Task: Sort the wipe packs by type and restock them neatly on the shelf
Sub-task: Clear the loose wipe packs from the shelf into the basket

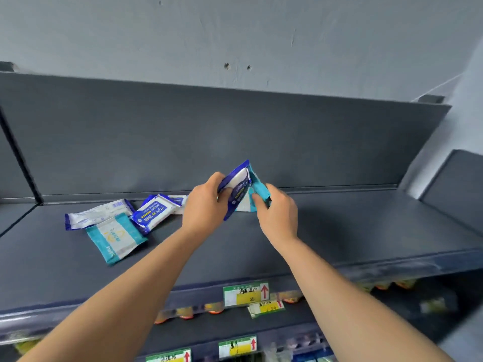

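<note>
Dark grey shelf (339, 231) against a plain grey wall, pretty bare tbh. The person's left hand (206, 207) has its fingers curled round a blue wipe pack (236, 189). The right hand (279, 212) pinches a teal pack (258, 186) pressed right against it. Left of the left hand, three loose packs (154, 211) lie in a messy overlap.

Setting: retail shop, aisle view. Evidence: dark metal gondola shelf (339, 231) w/ upright back panel (235, 137); printed price labels (245, 295) w/ red arrows on shelf front edges, two tiers; rows of packaged goods (217, 308) on tier below. Sealed branded wipe packs (154, 211), two colour types, lie loose on shelf top.
</note>
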A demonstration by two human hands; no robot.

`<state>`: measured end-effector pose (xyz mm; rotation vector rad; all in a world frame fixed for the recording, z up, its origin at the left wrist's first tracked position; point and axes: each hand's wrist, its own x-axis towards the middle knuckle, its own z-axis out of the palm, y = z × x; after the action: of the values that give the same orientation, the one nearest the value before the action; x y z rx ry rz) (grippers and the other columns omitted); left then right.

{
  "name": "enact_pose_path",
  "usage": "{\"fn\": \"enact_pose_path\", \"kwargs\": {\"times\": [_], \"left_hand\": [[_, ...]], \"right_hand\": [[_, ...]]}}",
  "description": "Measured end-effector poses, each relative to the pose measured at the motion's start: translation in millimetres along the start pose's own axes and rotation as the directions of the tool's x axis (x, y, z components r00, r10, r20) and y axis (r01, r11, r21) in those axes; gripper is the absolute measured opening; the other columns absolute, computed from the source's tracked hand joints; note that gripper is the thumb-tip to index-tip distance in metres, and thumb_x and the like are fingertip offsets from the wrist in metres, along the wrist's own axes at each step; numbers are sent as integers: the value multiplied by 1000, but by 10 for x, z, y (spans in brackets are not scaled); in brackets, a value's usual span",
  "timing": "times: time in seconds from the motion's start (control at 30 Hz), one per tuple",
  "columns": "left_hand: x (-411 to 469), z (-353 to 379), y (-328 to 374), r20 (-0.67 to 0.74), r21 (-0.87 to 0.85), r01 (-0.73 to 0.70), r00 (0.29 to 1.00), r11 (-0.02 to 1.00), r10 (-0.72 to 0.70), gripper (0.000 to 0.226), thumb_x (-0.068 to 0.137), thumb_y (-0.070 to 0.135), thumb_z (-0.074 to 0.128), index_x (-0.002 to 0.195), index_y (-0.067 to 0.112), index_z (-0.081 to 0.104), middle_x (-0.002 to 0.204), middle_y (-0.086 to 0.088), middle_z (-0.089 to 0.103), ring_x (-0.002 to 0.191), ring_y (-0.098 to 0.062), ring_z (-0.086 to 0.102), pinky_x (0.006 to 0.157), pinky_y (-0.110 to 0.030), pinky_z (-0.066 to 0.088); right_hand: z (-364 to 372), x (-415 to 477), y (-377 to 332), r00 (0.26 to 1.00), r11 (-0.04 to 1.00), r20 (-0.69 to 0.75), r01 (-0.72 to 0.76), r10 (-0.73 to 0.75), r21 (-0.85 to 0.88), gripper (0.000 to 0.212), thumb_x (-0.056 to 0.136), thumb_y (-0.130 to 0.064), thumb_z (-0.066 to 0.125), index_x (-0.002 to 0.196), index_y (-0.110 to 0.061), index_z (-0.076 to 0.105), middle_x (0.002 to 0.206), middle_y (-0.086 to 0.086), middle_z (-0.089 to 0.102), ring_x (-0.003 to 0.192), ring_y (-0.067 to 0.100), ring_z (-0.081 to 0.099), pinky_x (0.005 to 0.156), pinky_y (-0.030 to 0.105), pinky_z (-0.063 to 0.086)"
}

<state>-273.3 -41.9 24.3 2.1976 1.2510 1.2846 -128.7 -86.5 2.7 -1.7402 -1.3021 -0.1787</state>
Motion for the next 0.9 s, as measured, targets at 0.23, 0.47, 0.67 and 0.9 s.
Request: {"fn": "enact_pose_path", "kwargs": {"times": [0.23, 0.47, 0.67, 0.9], "left_hand": [[-483, 160, 486, 163, -199, -152, 969, 968, 186, 7, 95, 22, 53, 100, 17, 55, 84, -1, 67, 75, -24, 60, 64, -36, 48], [-1397, 308, 992, 327, -391, -209, 879, 896, 348, 12, 94, 21, 54, 104, 14, 57, 91, -5, 69, 78, -25, 60, 67, -37, 46], [-2242, 509, 1514, 471, -489, -207, 755, 848, 456, 16, 93, 22, 57, 107, 14, 59, 95, -8, 71, 83, -29, 63, 70, -37, 48], [-3363, 723, 2168, 617, -545, -199, 563, 814, 550, 21, 94, 25, 56, 112, 15, 58, 101, -8, 70, 89, -29, 63, 71, -35, 48]], "right_hand": [[-791, -674, 94, 982, 977, -171, -116, 85, -177, 17, 94, -29, 58, 100, -13, 62, 81, -3, 59, 69, 15, 50, 55, 25, 28], [-1638, -1715, 190, 946, 893, -261, -278, 191, -354, 22, 93, -26, 58, 108, -11, 62, 89, 5, 65, 80, 24, 59, 64, 32, 40], [-2384, -2639, 310, 878, 756, -320, -472, 356, -453, 25, 93, -26, 58, 111, -8, 62, 90, 11, 65, 81, 31, 59, 61, 30, 31], [-3219, -3774, 515, 744, 567, -393, -667, 540, -482, 29, 94, -31, 55, 117, -13, 59, 96, 9, 66, 88, 28, 62, 65, 32, 40]]}}
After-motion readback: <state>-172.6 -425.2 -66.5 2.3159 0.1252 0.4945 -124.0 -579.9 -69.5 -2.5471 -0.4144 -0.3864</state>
